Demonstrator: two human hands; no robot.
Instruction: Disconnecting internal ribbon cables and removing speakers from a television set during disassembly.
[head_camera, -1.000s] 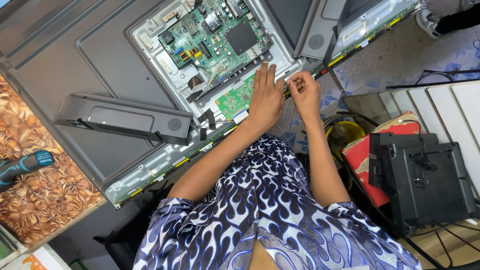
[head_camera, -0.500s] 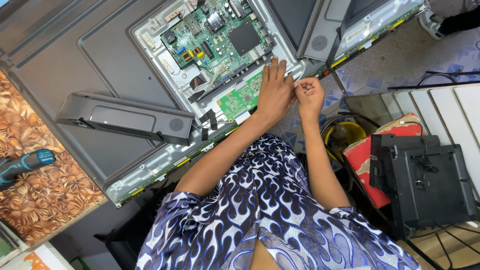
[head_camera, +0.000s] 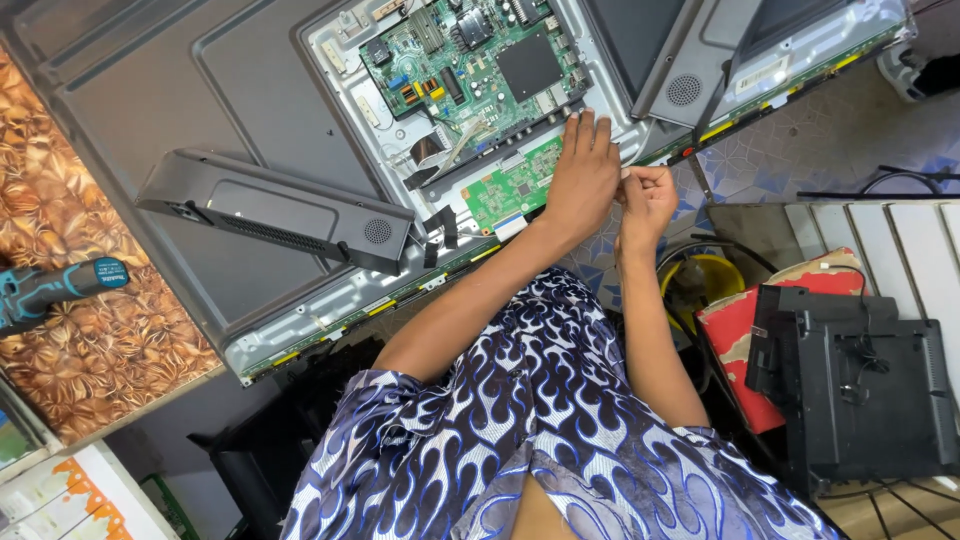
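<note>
Left hand (head_camera: 583, 175) lies flat, fingers spread and pointing up-frame, palm pressed on the small green rectangular circuit board (head_camera: 515, 187) and the metal frame just beside it; it grips nothing. Right hand (head_camera: 648, 198) is just beside the left, almost touching, fingers curled and pinched together at the thumb side; whether something tiny sits in that pinch cannot be told.

The small green board lies directly under and to the left of the left hand, long axis running roughly along the panel's lower edge, tilted up toward the right. Left hand is the nearer one; right hand sits off the board's right end, over the panel edge.

Above it is one large green main circuit board (head_camera: 470, 55) with a black square chip. Two green boards in all. All sit in the open back of one grey flat-screen television (head_camera: 170, 90). One long grey speaker-like bar (head_camera: 285, 210) lies across the back, left of the hands. One teal and black power drill (head_camera: 55, 290) rests on the brown patterned surface (head_camera: 110, 350), well apart. One black plastic cover (head_camera: 865, 385) lies at right.
</note>
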